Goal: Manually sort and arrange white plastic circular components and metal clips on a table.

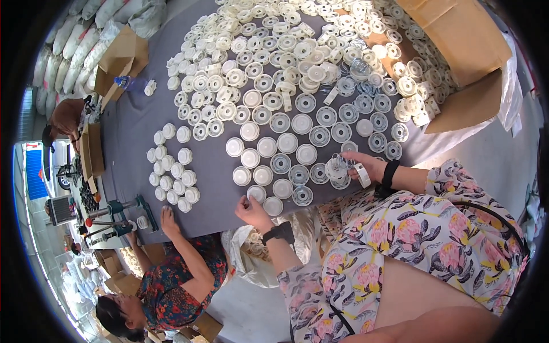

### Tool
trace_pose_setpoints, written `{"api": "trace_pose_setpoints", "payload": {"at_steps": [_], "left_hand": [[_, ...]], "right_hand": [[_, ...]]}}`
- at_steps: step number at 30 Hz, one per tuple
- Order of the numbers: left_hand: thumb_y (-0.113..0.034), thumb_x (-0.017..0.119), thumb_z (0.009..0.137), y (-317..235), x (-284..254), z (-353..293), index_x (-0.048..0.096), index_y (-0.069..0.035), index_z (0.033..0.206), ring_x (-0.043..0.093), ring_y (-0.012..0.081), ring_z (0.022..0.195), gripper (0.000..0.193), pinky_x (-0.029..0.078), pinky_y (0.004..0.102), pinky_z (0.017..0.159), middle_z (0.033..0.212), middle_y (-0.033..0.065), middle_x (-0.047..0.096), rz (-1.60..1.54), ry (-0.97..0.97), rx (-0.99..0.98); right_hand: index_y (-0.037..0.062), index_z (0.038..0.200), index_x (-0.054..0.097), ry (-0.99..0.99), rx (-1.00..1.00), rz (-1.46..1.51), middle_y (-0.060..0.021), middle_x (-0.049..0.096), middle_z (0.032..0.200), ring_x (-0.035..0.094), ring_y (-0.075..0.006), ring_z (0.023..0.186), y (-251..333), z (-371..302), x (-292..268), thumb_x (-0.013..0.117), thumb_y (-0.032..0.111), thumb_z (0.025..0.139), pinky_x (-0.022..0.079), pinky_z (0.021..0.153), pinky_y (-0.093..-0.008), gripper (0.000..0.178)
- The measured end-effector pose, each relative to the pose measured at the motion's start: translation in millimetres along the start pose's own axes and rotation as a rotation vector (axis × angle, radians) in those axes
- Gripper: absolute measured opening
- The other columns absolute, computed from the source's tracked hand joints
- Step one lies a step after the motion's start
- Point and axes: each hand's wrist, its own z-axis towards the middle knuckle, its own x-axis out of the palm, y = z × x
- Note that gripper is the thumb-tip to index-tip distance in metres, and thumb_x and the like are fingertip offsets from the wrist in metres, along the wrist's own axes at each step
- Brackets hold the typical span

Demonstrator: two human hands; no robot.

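My left hand is at the table's near edge, its fingers pinched at the rim of a round white plastic cap. To the right, my right hand holds a loose bunch of thin metal springs over the round parts. A white ring-shaped part shows under that hand, by its palm; whether the hand grips it I cannot tell. Between and beyond my hands lie rows of round white parts. Several have closed white tops, and others are open wheel-like discs with grey coils inside.
A large heap of white discs covers the far table, beside an open cardboard box. Stacked caps stand at left, near a co-worker's hand. A green hand press and a bottle are farther left. A plastic sack hangs below the edge.
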Motion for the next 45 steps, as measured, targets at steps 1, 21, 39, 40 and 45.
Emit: {"api": "trace_pose_setpoints", "payload": {"at_steps": [1,21,39,40,45], "left_hand": [[-0.009,0.062,0.081,0,2,-5,0.063,-0.001,0.098,0.056,0.0206,0.087,0.019,0.045,0.0343,0.075,0.102,0.0119,0.06,0.0,0.011,0.006],[-0.01,0.064,0.076,-235,195,-153,0.055,-0.003,0.108,0.046,0.0388,0.113,0.034,0.034,0.0477,0.096,0.115,0.019,0.053,-0.047,0.871,1.28],[-0.018,0.072,0.068,-297,294,-252,0.045,-0.008,0.127,0.047,0.0366,0.106,0.065,0.037,0.0462,0.089,0.114,0.0171,0.051,-0.269,1.074,1.143],[-0.018,0.072,0.068,-286,288,-243,0.045,-0.008,0.127,0.047,0.0366,0.106,0.065,0.037,0.0462,0.089,0.114,0.0171,0.051,-0.268,1.069,1.142],[-0.015,0.065,0.075,-224,242,-197,0.046,-0.002,0.124,0.048,0.0372,0.105,0.054,0.036,0.0473,0.091,0.114,0.0207,0.052,0.013,0.845,1.065]], "right_hand": [[0.0141,0.085,0.061,-0.006,-0.003,0.01,0.0021,0.055,0.063,0.047,-0.0073,0.048,0,2,-6,0.069,0.041,0.076,0.04,0.045,-0.0204,0.029],[0.0197,0.104,0.057,0.119,-0.235,0.482,0.0029,0.06,0.086,0.053,-0.0087,0.057,11,-31,-166,0.067,0.037,0.079,0.042,0.047,-0.0209,0.032],[0.0145,0.083,0.06,0.085,-0.258,0.743,0.0029,0.052,0.064,0.04,-0.008,0.049,-7,-37,-234,0.065,0.04,0.079,0.033,0.044,-0.0216,0.026],[0.0139,0.08,0.059,0.097,-0.267,0.792,0.0025,0.051,0.062,0.039,-0.0075,0.047,-5,-37,-233,0.065,0.04,0.08,0.031,0.043,-0.0206,0.027],[0.0129,0.077,0.057,0.165,-0.235,0.869,0.0016,0.047,0.058,0.035,-0.0068,0.044,-12,-12,-243,0.065,0.039,0.08,0.028,0.04,-0.0191,0.027]]}}
